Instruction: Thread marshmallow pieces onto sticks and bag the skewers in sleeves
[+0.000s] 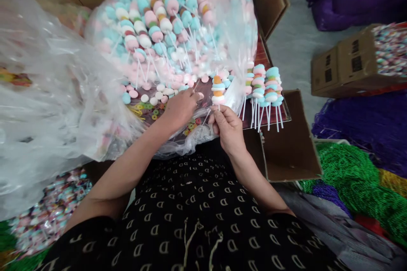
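Observation:
My right hand (228, 125) pinches the white stick of a candy skewer (218, 89), which stands upright with orange, blue, white and pink pieces threaded on it. My left hand (182, 108) reaches over the dark work surface (205, 87), fingers closed at a small pink-and-white candy piece (200, 95). Loose pink, white and blue candies (160, 91) lie just beyond my left hand. Small ring-shaped candies (154, 112) are beside my left wrist. Finished-looking skewers (271, 89) rest to the right, their white sticks pointing toward me.
A large clear plastic bag (235, 12) with many skewers spreads behind my hands. More plastic (47, 84) covers the left side. An open cardboard box (291, 139) sits at the right, near green bead strands (352, 173) and a box of wrapped candy (346, 61).

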`<state>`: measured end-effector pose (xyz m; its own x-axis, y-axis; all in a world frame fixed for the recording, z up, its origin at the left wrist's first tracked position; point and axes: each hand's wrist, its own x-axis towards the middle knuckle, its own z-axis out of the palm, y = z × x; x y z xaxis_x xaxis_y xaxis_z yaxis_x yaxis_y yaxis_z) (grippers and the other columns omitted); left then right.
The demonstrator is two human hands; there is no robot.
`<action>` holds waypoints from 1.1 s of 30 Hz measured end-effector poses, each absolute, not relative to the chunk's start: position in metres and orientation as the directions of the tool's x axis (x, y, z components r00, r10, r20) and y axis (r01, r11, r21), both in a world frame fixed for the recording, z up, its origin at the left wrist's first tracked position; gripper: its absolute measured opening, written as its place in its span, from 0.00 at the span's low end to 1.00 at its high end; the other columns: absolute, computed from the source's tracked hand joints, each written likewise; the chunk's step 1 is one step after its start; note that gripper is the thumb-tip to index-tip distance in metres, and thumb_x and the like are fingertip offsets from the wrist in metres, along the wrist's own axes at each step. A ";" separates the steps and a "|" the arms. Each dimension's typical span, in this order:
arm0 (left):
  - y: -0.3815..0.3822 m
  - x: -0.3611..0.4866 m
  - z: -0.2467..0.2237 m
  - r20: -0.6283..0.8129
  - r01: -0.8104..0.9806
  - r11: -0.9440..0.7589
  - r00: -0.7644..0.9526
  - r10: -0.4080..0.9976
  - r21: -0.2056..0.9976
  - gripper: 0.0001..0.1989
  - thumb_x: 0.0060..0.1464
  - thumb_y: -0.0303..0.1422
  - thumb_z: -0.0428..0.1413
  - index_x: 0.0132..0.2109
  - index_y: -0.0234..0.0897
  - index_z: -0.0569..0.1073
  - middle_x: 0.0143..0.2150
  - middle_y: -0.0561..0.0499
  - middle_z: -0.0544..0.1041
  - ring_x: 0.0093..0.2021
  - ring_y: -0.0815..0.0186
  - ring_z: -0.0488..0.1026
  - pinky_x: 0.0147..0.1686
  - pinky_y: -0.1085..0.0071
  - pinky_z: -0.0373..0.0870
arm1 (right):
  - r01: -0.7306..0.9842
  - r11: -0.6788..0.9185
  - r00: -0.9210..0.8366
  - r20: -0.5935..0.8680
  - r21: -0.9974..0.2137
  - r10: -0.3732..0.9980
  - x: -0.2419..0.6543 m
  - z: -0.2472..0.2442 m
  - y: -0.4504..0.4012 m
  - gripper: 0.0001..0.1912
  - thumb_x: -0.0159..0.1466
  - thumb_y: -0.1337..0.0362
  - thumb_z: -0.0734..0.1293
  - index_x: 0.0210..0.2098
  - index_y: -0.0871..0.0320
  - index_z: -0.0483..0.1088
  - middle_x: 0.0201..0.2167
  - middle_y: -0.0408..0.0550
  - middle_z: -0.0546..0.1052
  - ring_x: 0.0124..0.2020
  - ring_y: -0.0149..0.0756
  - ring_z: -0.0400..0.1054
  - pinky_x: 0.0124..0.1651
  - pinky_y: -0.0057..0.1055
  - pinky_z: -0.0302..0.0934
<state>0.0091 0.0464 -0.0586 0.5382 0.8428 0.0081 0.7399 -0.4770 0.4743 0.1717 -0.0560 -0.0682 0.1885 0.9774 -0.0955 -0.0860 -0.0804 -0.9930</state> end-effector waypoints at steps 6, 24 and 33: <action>0.037 0.002 -0.055 -0.013 0.755 -0.422 0.494 0.869 0.501 0.10 0.64 0.27 0.54 0.46 0.39 0.80 0.47 0.41 0.79 0.48 0.50 0.76 0.45 0.60 0.71 | -0.039 -0.090 0.174 -0.096 -0.995 0.980 0.167 -0.074 -0.040 0.12 0.71 0.52 0.68 0.46 0.53 0.75 0.30 0.39 0.75 0.21 0.26 0.57 0.26 0.27 0.54; 0.014 -0.033 -0.060 0.110 0.640 -0.353 0.387 0.915 0.683 0.13 0.61 0.25 0.56 0.49 0.39 0.81 0.49 0.45 0.82 0.51 0.56 0.78 0.56 0.60 0.75 | 0.955 -0.082 0.045 -0.135 -0.284 0.990 0.153 -0.045 0.032 0.22 0.77 0.65 0.58 0.63 0.60 0.76 0.44 0.61 0.85 0.44 0.51 0.79 0.44 0.37 0.64; 0.012 -0.034 -0.063 -0.188 -0.294 0.215 0.117 0.975 0.931 0.11 0.52 0.32 0.69 0.44 0.39 0.80 0.38 0.52 0.84 0.33 0.67 0.81 0.30 0.73 0.76 | 0.619 -0.053 0.141 0.045 -0.783 0.989 0.174 -0.048 0.005 0.14 0.69 0.59 0.68 0.48 0.57 0.82 0.32 0.47 0.82 0.35 0.40 0.73 0.41 0.34 0.64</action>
<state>-0.0337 0.0117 -0.0631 0.1172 0.9751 -0.1881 -0.2940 0.2150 0.9313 0.1745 0.0053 -0.0477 0.1408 0.9890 0.0448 0.6194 -0.0527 -0.7833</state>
